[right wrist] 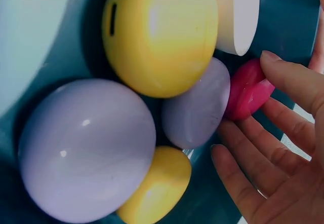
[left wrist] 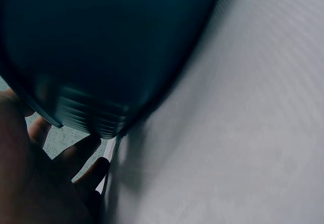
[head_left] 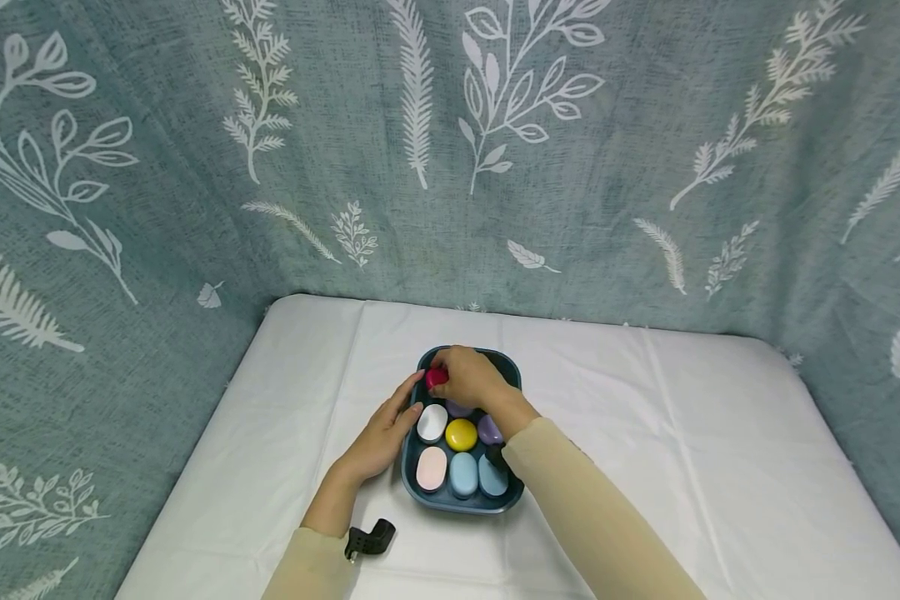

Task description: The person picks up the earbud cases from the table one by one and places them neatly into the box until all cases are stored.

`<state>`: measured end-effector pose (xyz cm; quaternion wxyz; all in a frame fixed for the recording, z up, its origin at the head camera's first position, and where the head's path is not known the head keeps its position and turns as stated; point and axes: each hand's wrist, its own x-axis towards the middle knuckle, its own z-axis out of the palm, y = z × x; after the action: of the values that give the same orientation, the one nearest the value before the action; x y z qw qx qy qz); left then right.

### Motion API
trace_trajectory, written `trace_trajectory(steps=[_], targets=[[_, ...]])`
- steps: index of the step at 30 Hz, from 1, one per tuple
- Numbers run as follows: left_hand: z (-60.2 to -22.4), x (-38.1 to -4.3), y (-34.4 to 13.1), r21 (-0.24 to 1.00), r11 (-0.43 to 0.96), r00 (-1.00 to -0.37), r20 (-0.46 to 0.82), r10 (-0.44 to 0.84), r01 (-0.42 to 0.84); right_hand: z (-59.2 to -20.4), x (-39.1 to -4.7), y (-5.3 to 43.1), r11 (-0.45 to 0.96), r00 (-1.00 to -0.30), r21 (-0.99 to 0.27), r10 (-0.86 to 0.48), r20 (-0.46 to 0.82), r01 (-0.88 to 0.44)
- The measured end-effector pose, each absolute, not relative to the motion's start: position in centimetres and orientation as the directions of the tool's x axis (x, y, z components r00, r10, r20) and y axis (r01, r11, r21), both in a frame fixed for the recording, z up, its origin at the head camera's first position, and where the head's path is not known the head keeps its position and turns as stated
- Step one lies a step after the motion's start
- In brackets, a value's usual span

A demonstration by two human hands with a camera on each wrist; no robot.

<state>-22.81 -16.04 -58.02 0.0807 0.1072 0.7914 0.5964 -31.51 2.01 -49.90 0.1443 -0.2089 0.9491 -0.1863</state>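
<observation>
A dark blue tray (head_left: 450, 507) with rounded corners lies on the white table. My left hand (head_left: 381, 433) holds its left rim, thumb and forefinger over the edge, other fingers by the outside wall (left wrist: 101, 41). Inside the tray's far left part, my right hand (head_left: 474, 379) pinches a small glossy red rounded case (right wrist: 248, 89) between thumb and fingers. A lilac case (right wrist: 197, 105) sits right beside the red one. Nearer in the tray are a white case (head_left: 432, 423), a yellow case (head_left: 461, 435) and a purple case (head_left: 489, 429).
In the tray's near row lie a pale pink case (head_left: 431, 468) and two light blue cases (head_left: 463, 475). A smaller yellow case (right wrist: 159, 186) shows in the right wrist view. Patterned green-grey cloth (head_left: 450, 233) hangs behind the white table (head_left: 607, 392).
</observation>
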Motion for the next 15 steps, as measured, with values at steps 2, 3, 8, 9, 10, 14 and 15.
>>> trace_trajectory(steps=[2, 3, 8, 9, 10, 14, 15], targets=[[-58.0, -22.8, -15.9, 0.963, 0.261, -0.966, 0.0, 0.259, 0.07, -50.1, -31.5, 1.9, 0.845, -0.872, -0.409, -0.45, -0.193, -0.345], [-57.8, -22.7, -15.9, 0.963, 0.26, -0.967, -0.002, 0.255, 0.066, -50.2, -31.5, 1.9, 0.846, -0.873, -0.407, -0.449, -0.193, -0.345], [-56.4, -22.2, -15.6, 0.966, 0.253, -0.968, -0.013, 0.25, 0.052, -50.6, -31.4, 1.6, 0.85, -0.873, -0.393, -0.449, -0.191, -0.352], [-56.0, -22.0, -15.6, 0.966, 0.252, -0.968, -0.014, 0.252, 0.052, -50.7, -31.3, 1.6, 0.85, -0.872, -0.391, -0.45, -0.191, -0.353], [-55.5, -21.9, -15.6, 0.967, 0.25, -0.967, -0.014, 0.255, 0.052, -50.8, -31.3, 1.6, 0.851, -0.873, -0.389, -0.45, -0.19, -0.354], [-54.7, -21.5, -15.6, 0.969, 0.238, -0.964, -0.002, 0.264, 0.063, -51.0, -31.3, 1.5, 0.853, -0.874, -0.384, -0.447, -0.19, -0.353], [-54.7, -21.5, -15.6, 0.969, 0.238, -0.965, -0.001, 0.264, 0.064, -51.0, -31.3, 1.5, 0.854, -0.874, -0.382, -0.447, -0.191, -0.353]])
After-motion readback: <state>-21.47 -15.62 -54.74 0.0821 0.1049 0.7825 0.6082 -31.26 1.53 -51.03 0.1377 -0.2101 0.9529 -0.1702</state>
